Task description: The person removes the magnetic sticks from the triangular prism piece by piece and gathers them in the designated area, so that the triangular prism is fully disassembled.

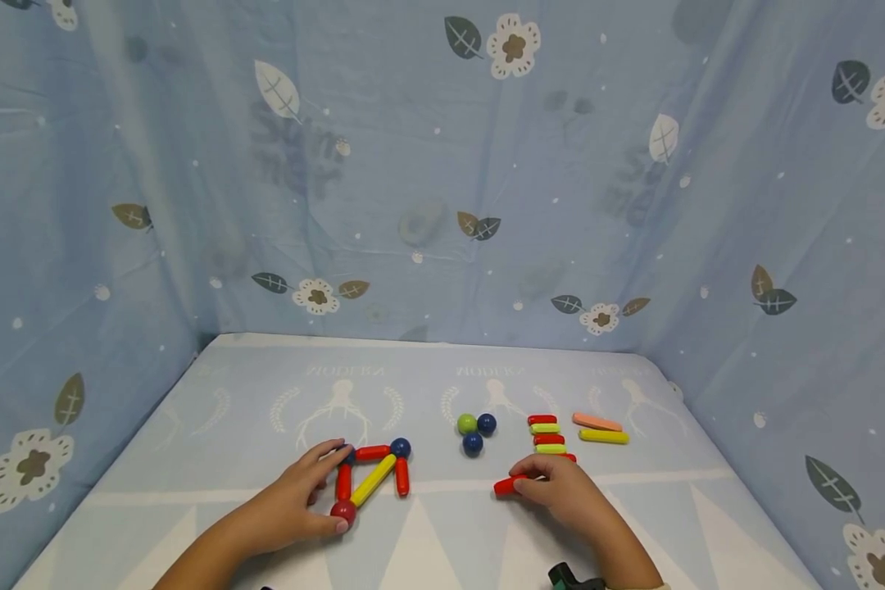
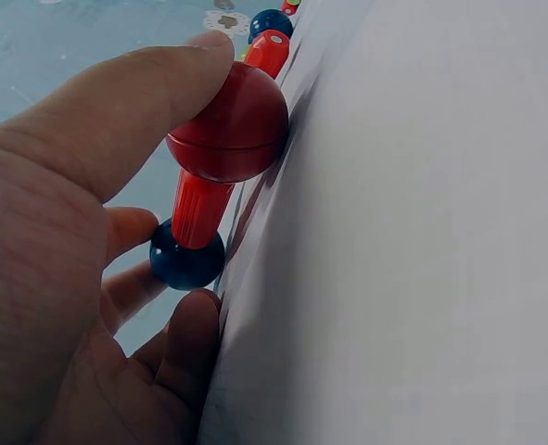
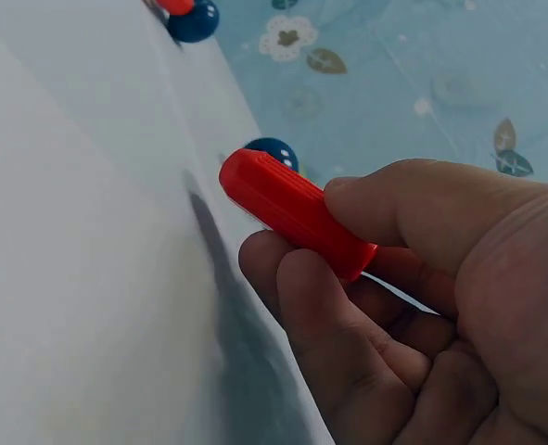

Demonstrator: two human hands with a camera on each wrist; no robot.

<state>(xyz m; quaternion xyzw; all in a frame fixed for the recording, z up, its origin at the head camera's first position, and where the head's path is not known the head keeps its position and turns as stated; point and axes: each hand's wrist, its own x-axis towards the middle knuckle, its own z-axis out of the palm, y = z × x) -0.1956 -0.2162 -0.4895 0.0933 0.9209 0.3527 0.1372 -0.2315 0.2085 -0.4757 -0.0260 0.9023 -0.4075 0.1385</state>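
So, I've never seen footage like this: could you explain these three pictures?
No machine here, just a person working bare-handed. The wide picture comes from a head camera; the two close ones from cameras on the left and right wrists. The left hand grips a frame of red and yellow sticks joined by balls; the right hand pinches a loose red stick. On the tabletop also lie a green ball, two blue balls, a row of short sticks and two longer sticks.

Faint lettering [image 1: 490, 371] on the tablecloth [image 1: 479, 541] reads "MODERN" beyond the green ball [image 1: 467, 424]. It repeats to the ball's left.
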